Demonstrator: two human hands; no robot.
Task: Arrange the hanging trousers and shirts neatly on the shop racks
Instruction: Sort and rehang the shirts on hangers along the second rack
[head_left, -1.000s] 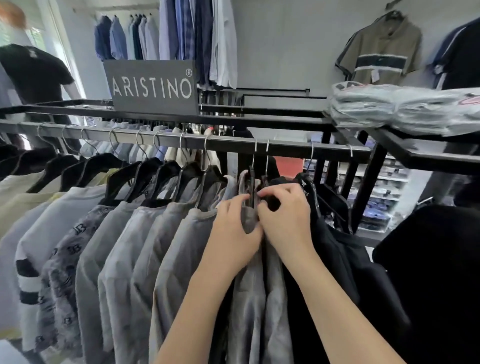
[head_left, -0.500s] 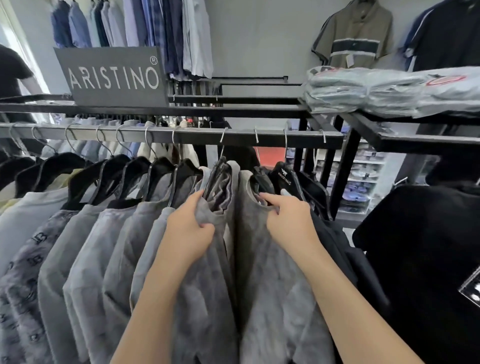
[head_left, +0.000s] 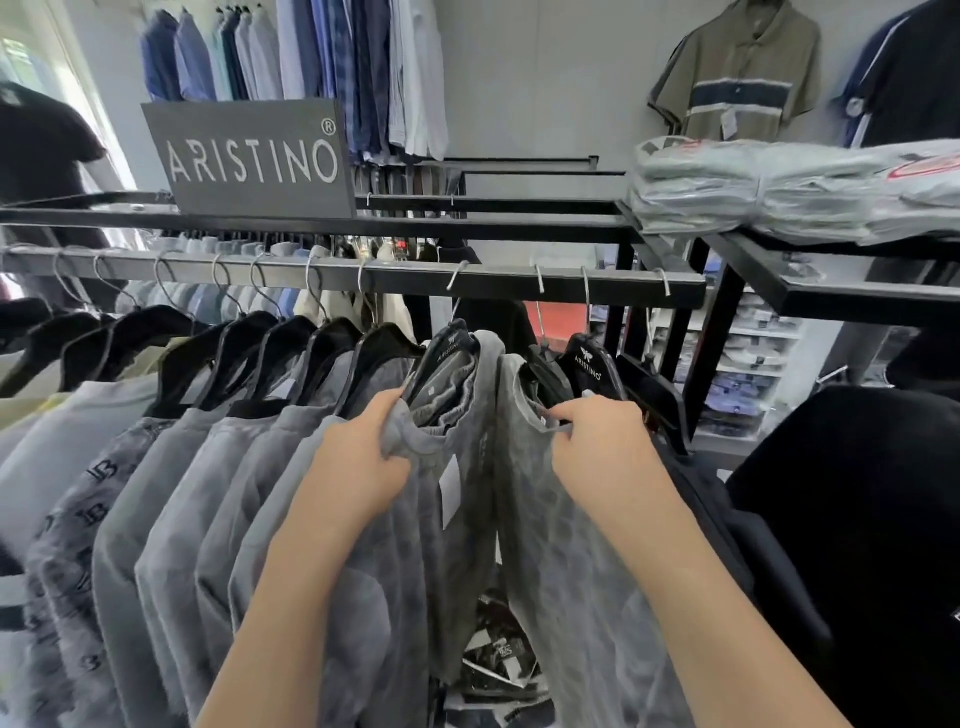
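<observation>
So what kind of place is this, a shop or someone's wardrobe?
Most likely a clothing shop: grey shirts on black branded hangers fill a metal rail, an ARISTINO sign stands above it, and bagged folded shirts sit on a shelf.

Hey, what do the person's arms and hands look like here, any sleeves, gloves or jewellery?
The left forearm and right forearm are bare down to the frame's edge, no sleeve showing. The left hand and right hand are ungloved, with no watch, bracelet or ring visible.

The left hand (head_left: 358, 467) and right hand (head_left: 602, 452) are bare, forearms likewise uncovered.
</observation>
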